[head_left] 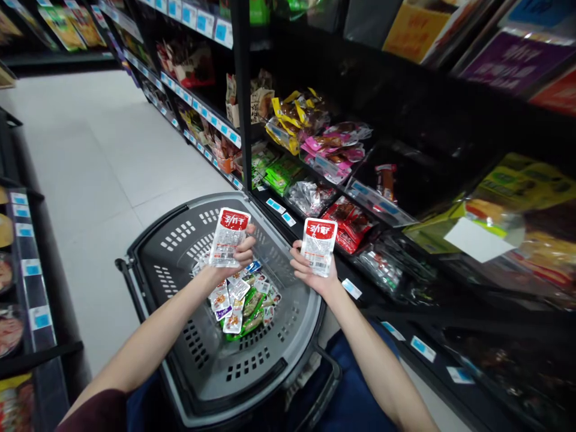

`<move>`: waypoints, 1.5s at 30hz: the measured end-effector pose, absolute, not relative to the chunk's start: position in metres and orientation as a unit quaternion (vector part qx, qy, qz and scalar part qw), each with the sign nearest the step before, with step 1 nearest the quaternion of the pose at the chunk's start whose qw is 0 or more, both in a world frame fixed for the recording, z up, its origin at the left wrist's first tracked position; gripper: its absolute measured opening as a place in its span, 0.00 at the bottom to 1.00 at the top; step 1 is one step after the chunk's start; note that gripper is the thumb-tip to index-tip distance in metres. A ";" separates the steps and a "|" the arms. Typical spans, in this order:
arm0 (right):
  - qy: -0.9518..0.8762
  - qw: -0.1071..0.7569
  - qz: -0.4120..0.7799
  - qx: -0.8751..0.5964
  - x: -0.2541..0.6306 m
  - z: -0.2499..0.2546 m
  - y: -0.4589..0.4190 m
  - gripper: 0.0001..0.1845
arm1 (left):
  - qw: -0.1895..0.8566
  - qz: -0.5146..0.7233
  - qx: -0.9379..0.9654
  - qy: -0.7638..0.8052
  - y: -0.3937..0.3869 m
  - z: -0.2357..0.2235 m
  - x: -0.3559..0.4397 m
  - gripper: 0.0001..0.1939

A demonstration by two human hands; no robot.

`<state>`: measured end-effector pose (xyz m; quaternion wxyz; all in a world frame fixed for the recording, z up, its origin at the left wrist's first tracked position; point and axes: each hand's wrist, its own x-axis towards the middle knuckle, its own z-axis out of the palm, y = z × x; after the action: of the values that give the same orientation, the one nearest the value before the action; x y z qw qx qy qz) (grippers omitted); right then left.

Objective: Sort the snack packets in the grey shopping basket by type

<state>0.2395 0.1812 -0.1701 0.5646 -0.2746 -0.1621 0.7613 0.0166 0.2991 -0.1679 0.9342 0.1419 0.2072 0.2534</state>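
My left hand (245,247) grips a red-and-white snack packet (227,239) over the grey shopping basket (175,372). Another packet of the same look, a second snack packet (318,243), is held in my right hand (315,273) just past the basket's right rim, beside the shelf. Both packets are upright, with their printed faces toward me. Inside the basket lie several small white packets (233,321) and green snack packs (254,303). My left hand and forearm hide part of that pile.
Shelves to the right carry red packs (348,222), silver packs (310,197), pink packs (335,144) and yellow packs (297,114). A black shelf post (243,96) rises behind the basket. At left, another shelf edge (33,270) borders the tiled floor (99,162).
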 end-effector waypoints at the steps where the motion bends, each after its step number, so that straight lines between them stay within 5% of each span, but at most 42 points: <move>1: -0.164 0.563 0.761 -0.276 0.239 -0.170 0.182 0.18 | 0.932 0.256 0.153 0.205 0.299 -0.166 0.017 0.10; 6: -0.177 0.569 0.757 -0.266 0.235 -0.168 0.182 0.13 | 0.896 0.295 0.255 0.215 0.299 -0.159 0.025 0.05; 16: -0.222 0.622 0.632 -0.406 0.224 -0.173 0.188 0.16 | 0.723 0.361 0.489 0.327 0.292 -0.168 0.037 0.18; 26: -0.330 0.585 0.540 -0.508 0.207 -0.188 0.191 0.25 | 0.716 0.290 0.563 0.293 0.293 -0.173 0.033 0.29; 37: -0.488 0.479 0.405 -0.607 0.202 -0.197 0.193 0.20 | 0.598 0.254 0.701 0.294 0.294 -0.177 0.027 0.44; 42: -0.542 0.411 0.356 -0.641 0.197 -0.191 0.198 0.15 | 0.573 0.211 0.729 0.309 0.304 -0.179 0.020 0.41; 45: -0.575 0.381 0.328 -0.646 0.201 -0.192 0.203 0.14 | 0.475 0.197 0.804 0.299 0.317 -0.189 0.021 0.29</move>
<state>0.2013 0.2026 -0.1925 0.3815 -0.6457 -0.5745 0.3278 0.0205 0.3175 -0.1893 0.4753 0.8036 0.2993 0.1969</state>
